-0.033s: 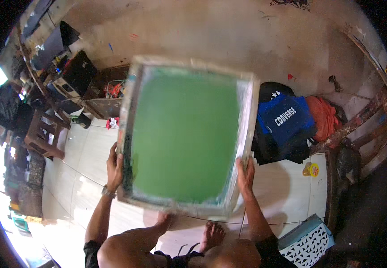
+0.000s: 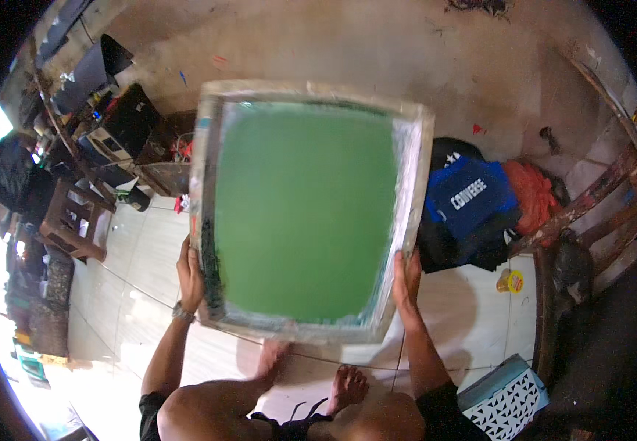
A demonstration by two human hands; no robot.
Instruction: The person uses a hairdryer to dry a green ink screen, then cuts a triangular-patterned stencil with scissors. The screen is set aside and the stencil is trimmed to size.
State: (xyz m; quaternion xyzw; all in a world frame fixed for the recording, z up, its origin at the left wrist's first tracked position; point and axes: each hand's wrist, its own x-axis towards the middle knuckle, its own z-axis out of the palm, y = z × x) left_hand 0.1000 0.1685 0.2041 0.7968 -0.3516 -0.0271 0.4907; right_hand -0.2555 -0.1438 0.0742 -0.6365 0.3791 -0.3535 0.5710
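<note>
A screen-printing frame [image 2: 423, 158] with a worn, pale rim is held up in front of me, above my feet. Green mesh [image 2: 303, 213] fills it, with whitish and dark smears along the inner edges. My left hand [image 2: 190, 276] grips the lower part of its left side, the thumb on the near face. On the lower right side, my right hand [image 2: 406, 283] is closed round the rim the same way. The fingers behind the frame are partly hidden. My left wrist carries a watch [image 2: 181, 312].
Right of the frame lies a pile of dark and blue printed fabric [image 2: 473, 191] beside an orange-red cloth [image 2: 531, 195]. A yellow-lidded cup [image 2: 510, 281] and a patterned box [image 2: 509, 404] are on the tiles. A brown stool [image 2: 76, 220] stands left; a wooden rack [image 2: 590, 198] is at right.
The screen-printing frame has risen slightly and turned a little, its upper edge now wider in view. Both hands keep their hold and have shifted only slightly.
</note>
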